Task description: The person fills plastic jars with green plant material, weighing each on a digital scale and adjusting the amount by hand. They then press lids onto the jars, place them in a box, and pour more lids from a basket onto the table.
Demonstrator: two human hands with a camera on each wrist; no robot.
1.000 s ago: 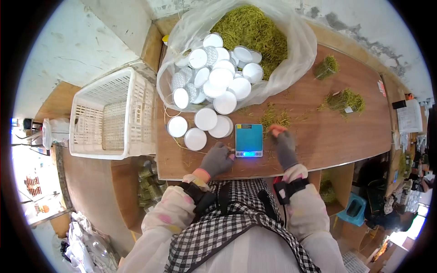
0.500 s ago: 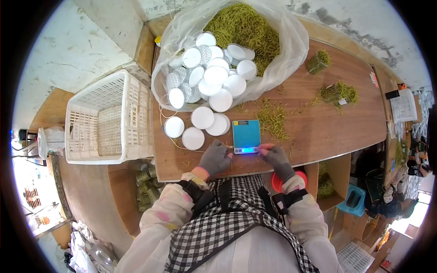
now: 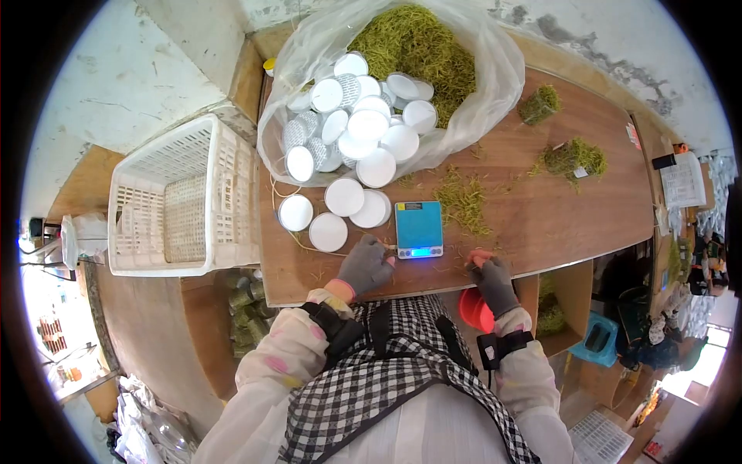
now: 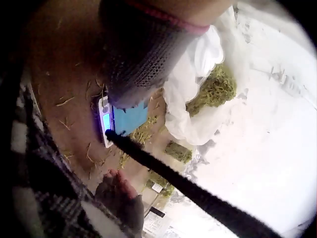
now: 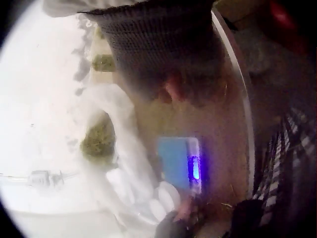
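A small digital scale [image 3: 418, 223] with a blue plate and lit display lies near the table's front edge, with nothing on its plate. At its left front corner rests my left hand [image 3: 365, 265], in a grey glove with bare fingertips. To the right of the scale my right hand [image 3: 492, 278], gloved alike, hovers at the table edge, fingers loosely bent and nothing seen in them. Loose green-yellow dried stems [image 3: 461, 201] lie scattered behind and right of the scale. White round lids [image 3: 344, 197] lie left of it.
A large clear plastic bag [image 3: 495, 108] at the back holds dried stems [image 3: 417, 58] and many lids. Two clear containers of stems, one upright [image 3: 539, 110] and one tipped [image 3: 573, 160], stand at the right. A white crate [image 3: 224, 193] stands left; a red container [image 3: 474, 309] sits below the edge.
My right hand moved from beside the loose stems to the scale's front right corner, then away right to the table edge. The left hand stayed at the scale's left corner.
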